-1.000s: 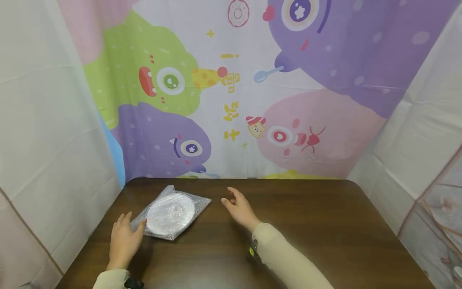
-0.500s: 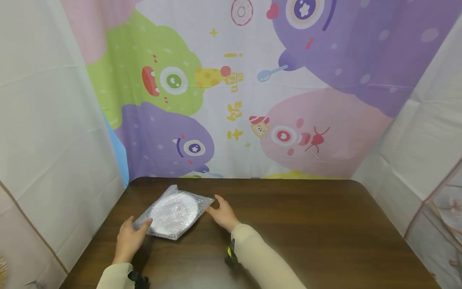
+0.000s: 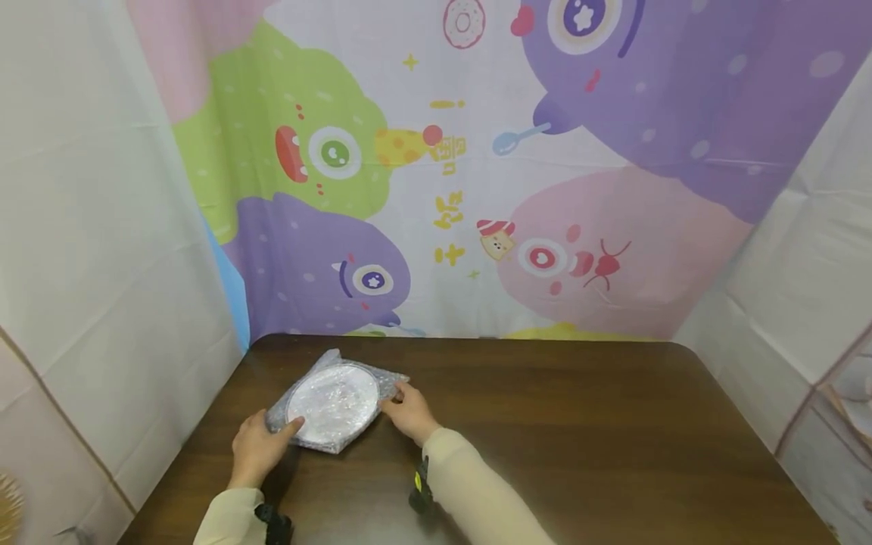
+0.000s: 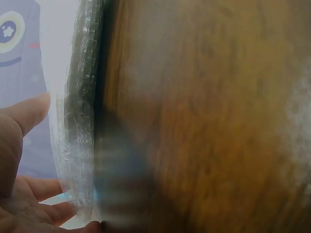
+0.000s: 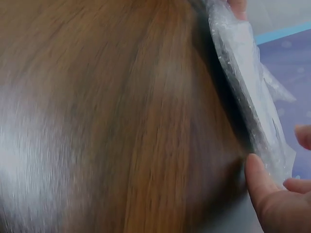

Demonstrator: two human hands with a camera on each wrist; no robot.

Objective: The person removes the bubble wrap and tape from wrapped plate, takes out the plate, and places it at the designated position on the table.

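Note:
A round white plate wrapped in clear bubble wrap lies on the left part of the brown table. My left hand grips its left side, thumb over the top and fingers at the outer edge. In the left wrist view the thumb touches the plate's broad face, while other fingers meet the wrap's edge. At the right corner of the bubble wrap, my right hand pinches the wrapping. The right wrist view has the thumb against the package's near edge, with the wrap's corner between thumb and fingers.
The dark wood table extends to the right of the package. Behind it hangs a curtain with cartoon monsters. Pale cloth walls stand at both sides.
My right hand has moved left from over the table to the wrap's right corner and closed on it. My left hand has come onto the plate's left edge. The package has hardly moved.

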